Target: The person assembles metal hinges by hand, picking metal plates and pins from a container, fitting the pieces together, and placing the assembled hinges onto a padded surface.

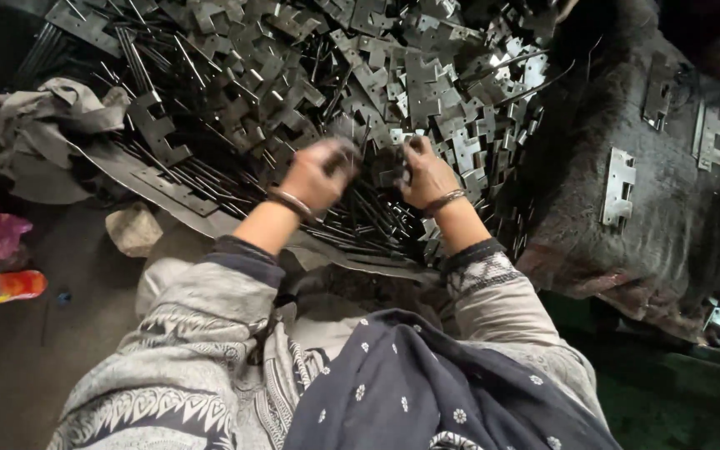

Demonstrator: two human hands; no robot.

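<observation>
The left hand (317, 175) is curled shut around a small dark metal piece (339, 158), blurred so its shape is hard to tell. The right hand (425, 173) pinches another metal piece (403, 163) close beside it. Both hands hover over a big pile of flat metal plates (360, 75) and thin rods (210, 179). Left of the left hand lies a grey rag (43, 133). Right of the right hand, one shiny plate (618, 185) rests on a dark furry block (627, 125).

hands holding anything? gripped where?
Both the left hand and right hand are closed on small metal pieces over the pile of hinge plates. Motion blur hides the exact grip point.
</observation>
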